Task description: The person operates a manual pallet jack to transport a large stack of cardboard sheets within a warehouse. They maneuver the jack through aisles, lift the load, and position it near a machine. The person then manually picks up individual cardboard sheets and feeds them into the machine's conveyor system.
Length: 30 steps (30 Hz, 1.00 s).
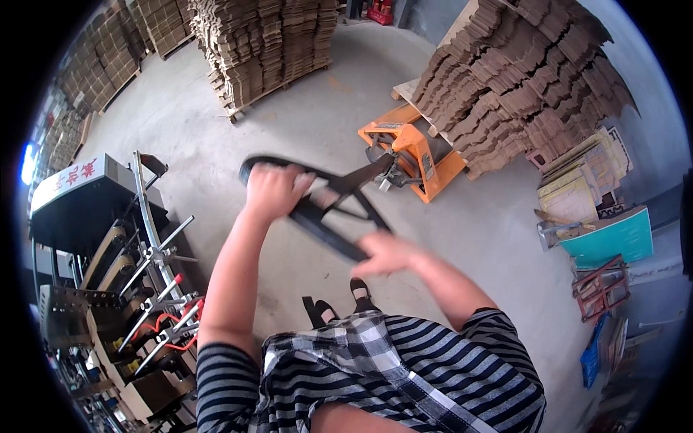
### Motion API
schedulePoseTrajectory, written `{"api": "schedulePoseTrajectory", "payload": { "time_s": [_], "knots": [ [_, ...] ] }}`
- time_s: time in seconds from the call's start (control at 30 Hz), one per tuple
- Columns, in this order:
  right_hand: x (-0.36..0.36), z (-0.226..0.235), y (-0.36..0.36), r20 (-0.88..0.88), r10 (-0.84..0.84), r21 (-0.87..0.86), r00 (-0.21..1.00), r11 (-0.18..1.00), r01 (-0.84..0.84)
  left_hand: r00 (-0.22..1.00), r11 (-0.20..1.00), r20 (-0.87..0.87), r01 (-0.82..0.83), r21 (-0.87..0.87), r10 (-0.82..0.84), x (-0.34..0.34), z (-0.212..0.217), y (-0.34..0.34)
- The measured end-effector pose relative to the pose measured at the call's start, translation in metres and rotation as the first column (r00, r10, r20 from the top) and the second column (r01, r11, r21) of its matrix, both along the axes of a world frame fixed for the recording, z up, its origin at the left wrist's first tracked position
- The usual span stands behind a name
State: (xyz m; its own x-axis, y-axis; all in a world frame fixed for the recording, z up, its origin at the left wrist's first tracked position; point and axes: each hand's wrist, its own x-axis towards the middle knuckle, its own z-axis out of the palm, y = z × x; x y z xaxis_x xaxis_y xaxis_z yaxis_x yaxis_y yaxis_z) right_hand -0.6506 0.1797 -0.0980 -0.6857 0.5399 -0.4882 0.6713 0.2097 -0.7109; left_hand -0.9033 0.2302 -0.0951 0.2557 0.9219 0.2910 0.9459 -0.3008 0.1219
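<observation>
Both my hands are on the black loop handle (323, 225) of an orange pallet jack (426, 160). My left hand (273, 190) is closed around the handle's upper left part. At its lower right end is my right hand (390, 252), slightly blurred, with its fingers curled over the bar. A dark shaft (364, 175) runs from the handle to the jack's body. The jack stands ahead and to the right, with its forks partly hidden beneath a wooden pallet (406, 89) that bears a tall stack of brown cardboard sheets (516, 79).
Another cardboard stack (267, 50) stands on a pallet straight ahead, with more bundles (101, 54) at the far left. A machine with metal rails (148, 209) is close on my left. Boards, a teal panel (610, 238) and a blue crate (594, 352) line the right wall.
</observation>
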Motion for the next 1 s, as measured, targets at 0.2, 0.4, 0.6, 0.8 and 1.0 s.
{"api": "schedulePoseTrajectory", "payload": {
  "time_s": [0.2, 0.4, 0.6, 0.8, 1.0],
  "knots": [
    [0.010, -0.022, -0.019, -0.176, -0.070, 0.254, 0.982, 0.960, 0.114, 0.990, 0.999, 0.132, -0.036, -0.018, 0.038, 0.005, -0.001, -0.017],
    [-0.085, -0.216, -0.140, -0.084, 0.335, -0.071, 0.939, 0.938, -0.341, 0.900, 0.796, -0.425, -0.326, -0.509, 0.096, -0.071, -0.223, -0.172],
    [-0.075, -0.247, -0.143, 0.020, 0.410, -0.025, 0.912, 0.912, -0.410, 0.929, 0.785, -0.371, -0.242, -0.570, 0.017, -0.071, -0.213, -0.152],
    [-0.028, -0.022, -0.012, 0.026, -0.040, -0.281, 0.999, 0.959, 0.046, 0.996, 0.999, -0.085, -0.037, -0.012, 0.036, -0.024, -0.034, -0.015],
    [0.013, 0.002, 0.016, -0.321, -0.180, 0.235, 0.930, 0.936, 0.262, 0.975, 0.979, 0.215, 0.014, 0.203, -0.059, 0.010, 0.023, 0.014]
  ]
}}
